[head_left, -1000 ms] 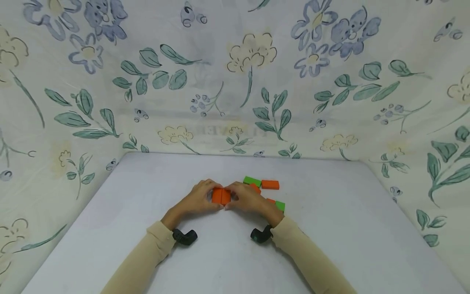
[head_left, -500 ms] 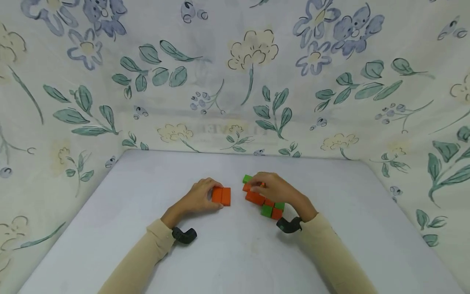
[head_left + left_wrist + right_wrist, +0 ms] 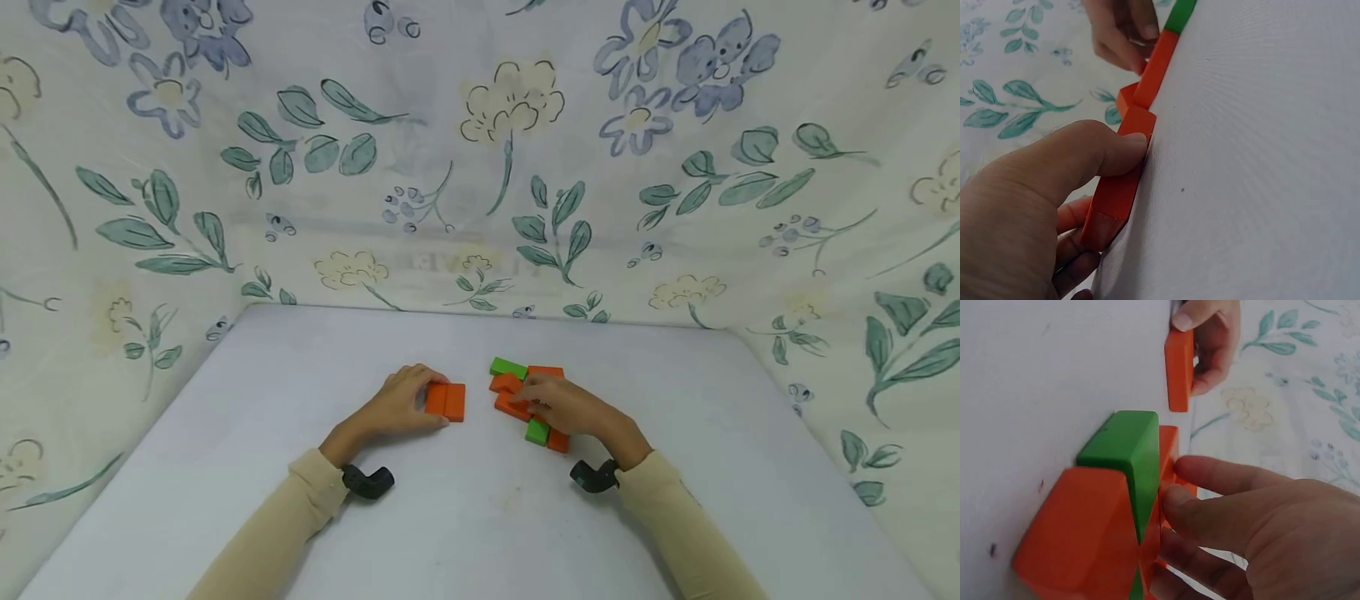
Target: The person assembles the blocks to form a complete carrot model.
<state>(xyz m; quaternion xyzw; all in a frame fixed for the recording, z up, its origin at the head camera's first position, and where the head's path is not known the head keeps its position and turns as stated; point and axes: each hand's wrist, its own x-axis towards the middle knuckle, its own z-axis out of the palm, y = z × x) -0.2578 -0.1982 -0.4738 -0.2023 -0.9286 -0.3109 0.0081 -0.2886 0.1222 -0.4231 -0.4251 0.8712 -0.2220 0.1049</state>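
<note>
My left hand (image 3: 405, 402) holds two orange blocks (image 3: 454, 403) standing side by side on the white table, fingers behind and thumb in front. In the left wrist view the thumb presses along the edge of an orange block (image 3: 1124, 181). To the right, my right hand (image 3: 573, 408) reaches over a loose group of orange and green blocks, its fingertips at an orange block (image 3: 512, 406). The right wrist view shows thumb and index finger slightly apart beside the blocks, near a green block (image 3: 1138, 450) and an orange block (image 3: 1079, 531). The palm hides some blocks.
A green block (image 3: 509, 367) and an orange block (image 3: 546, 371) lie at the back of the group. Another green block (image 3: 537, 432) and an orange block (image 3: 558, 441) lie in front. Floral cloth (image 3: 480, 167) hangs behind the white table (image 3: 450, 533).
My right hand has left the pair of orange blocks and moved right to the group, then slightly nearer to me over it. The left hand has stayed on the pair.
</note>
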